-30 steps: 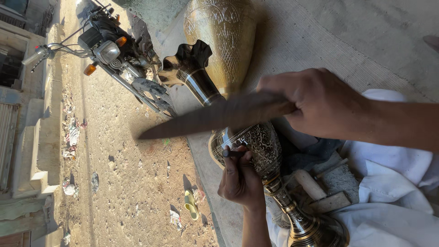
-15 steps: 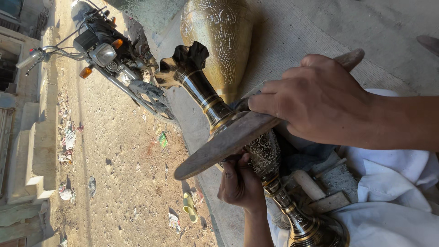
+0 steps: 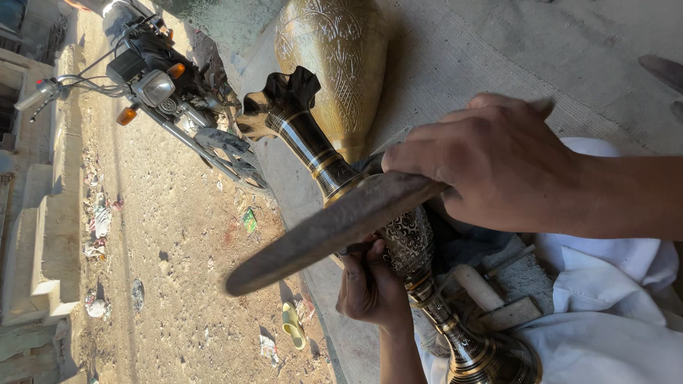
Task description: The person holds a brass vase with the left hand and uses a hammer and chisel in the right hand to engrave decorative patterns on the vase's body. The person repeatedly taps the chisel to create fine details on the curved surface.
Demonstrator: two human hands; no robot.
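Lying at the far left on the sandy ground, a motorcycle [image 3: 160, 92] is seen parked by a concrete ledge. A flat wooden mallet [image 3: 327, 227] is gripped at its handle by the right hand [image 3: 491, 167], closed tight around it, its blade crossing a dark engraved brass vase [image 3: 377, 220]. The vase's belly is touched from below by the left hand [image 3: 370, 288], fingers curled; what they pinch cannot be told. A larger golden vase [image 3: 334, 64] is seen behind.

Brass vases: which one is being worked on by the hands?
The slimmer black-banded vase with the frilled mouth, steadied by the left hand; the plain golden engraved vase behind lies untouched.
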